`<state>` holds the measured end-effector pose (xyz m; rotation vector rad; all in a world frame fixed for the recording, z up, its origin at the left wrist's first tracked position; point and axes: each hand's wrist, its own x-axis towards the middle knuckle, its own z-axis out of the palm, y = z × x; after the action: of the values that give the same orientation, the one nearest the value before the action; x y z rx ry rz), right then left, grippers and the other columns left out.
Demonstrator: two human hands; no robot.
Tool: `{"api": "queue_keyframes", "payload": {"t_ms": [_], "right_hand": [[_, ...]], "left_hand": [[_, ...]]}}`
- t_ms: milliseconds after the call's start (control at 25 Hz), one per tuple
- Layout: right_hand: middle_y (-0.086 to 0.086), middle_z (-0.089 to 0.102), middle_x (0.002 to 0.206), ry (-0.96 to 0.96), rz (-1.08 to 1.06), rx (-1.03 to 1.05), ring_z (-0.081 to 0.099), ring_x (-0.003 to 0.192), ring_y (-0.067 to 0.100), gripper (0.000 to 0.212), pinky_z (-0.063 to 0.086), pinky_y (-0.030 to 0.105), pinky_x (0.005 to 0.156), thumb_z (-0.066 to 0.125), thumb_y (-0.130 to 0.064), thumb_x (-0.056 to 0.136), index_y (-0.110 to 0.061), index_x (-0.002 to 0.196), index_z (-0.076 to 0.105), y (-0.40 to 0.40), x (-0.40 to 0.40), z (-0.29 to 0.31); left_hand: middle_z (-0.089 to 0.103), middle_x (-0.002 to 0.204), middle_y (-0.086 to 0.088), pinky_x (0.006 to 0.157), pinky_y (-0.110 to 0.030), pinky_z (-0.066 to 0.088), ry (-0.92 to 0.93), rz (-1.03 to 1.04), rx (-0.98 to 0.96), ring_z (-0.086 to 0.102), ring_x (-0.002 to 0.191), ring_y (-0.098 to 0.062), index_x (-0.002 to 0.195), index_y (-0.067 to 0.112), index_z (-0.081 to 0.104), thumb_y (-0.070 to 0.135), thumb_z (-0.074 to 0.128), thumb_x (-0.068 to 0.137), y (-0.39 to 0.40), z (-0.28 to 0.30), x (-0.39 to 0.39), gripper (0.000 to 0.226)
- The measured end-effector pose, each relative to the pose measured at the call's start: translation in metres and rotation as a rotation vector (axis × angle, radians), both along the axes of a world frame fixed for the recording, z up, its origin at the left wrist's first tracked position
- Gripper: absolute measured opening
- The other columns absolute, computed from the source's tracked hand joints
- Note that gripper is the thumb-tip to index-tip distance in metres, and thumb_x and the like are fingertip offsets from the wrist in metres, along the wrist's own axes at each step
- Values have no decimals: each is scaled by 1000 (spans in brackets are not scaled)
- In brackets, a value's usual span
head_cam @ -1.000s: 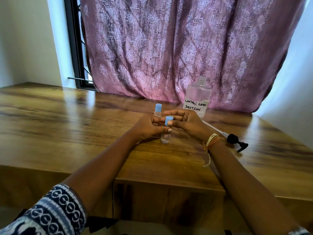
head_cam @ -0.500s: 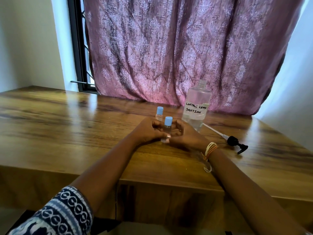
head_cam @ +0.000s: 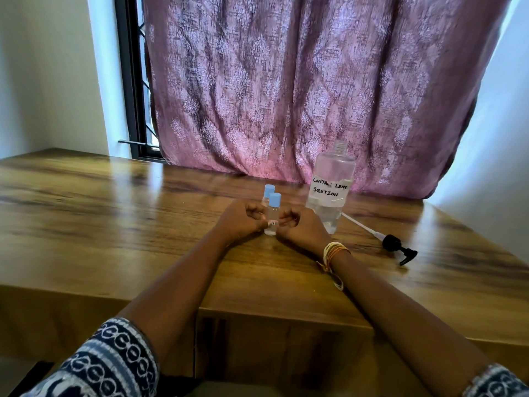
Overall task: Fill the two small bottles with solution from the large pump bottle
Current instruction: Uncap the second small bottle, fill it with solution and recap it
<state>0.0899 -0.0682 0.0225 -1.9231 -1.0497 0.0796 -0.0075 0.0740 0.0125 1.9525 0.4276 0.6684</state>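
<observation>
The near small bottle (head_cam: pixel 272 215) is clear with a blue cap and stands upright on the wooden table (head_cam: pixel 114 224). My left hand (head_cam: pixel 240 222) rests on the table at its left, and its curled fingertips touch the bottle's lower part. My right hand (head_cam: pixel 303 229) does the same from the right. The second blue-capped small bottle (head_cam: pixel 268 191) stands just behind, partly hidden. The large clear bottle (head_cam: pixel 329 193), labelled "contact lens solution", stands uncapped behind my right hand. Its black pump (head_cam: pixel 396 244) with a white tube lies on the table to the right.
A purple patterned curtain (head_cam: pixel 286 81) hangs along the table's far edge, with a black window frame (head_cam: pixel 128 81) at its left. White walls stand on both sides. The table's front edge runs under my forearms.
My right hand came off the near bottle's cap and dropped to the table beside it. Both hands lowered and the bottle now stands on the table between them.
</observation>
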Motion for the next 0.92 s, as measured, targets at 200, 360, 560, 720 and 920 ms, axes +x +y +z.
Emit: {"api": "queue_keyframes", "payload": {"t_ms": [200, 360, 560, 720, 920], "right_hand": [[-8, 74, 86, -19, -13, -38, 68, 76, 3, 27, 49, 17, 66, 81, -24, 70, -19, 96, 74, 3, 2, -2], [-2, 72, 78, 0, -180, -21, 67, 73, 11, 13, 47, 22, 63, 79, -18, 72, -15, 82, 71, 10, 9, -2], [11, 71, 83, -75, -313, -41, 65, 79, 28, 13, 52, 33, 70, 65, -21, 85, -13, 74, 66, 40, 15, -1], [18, 72, 99, -8, -334, -20, 67, 91, 35, 20, 56, 44, 83, 64, -19, 87, -3, 96, 71, 69, 24, 2], [15, 69, 76, 142, -316, -29, 62, 60, 25, 18, 55, 38, 65, 68, -7, 82, -10, 67, 58, 83, 30, 11]], "left_hand": [[76, 86, -12, 65, -23, 53, 12, -44, -30, 67, 69, -13, 100, 5, 74, 0, 73, 76, -3, -1, 2, 25], [73, 72, -5, 59, -25, 56, -57, 185, 97, 67, 63, -15, 84, 12, 74, 7, 67, 83, -2, -3, 4, 9], [65, 106, 0, 72, -25, 53, -60, 234, 163, 63, 94, -17, 121, 13, 62, 15, 67, 81, 10, -7, 16, 41], [66, 113, -1, 83, -37, 57, -47, 67, 71, 66, 97, -18, 132, 11, 52, 20, 72, 80, 15, -12, 31, 56], [70, 86, -7, 62, -27, 50, -70, 128, 38, 62, 69, -14, 109, 8, 64, 11, 70, 81, 27, -19, 35, 29]]}}
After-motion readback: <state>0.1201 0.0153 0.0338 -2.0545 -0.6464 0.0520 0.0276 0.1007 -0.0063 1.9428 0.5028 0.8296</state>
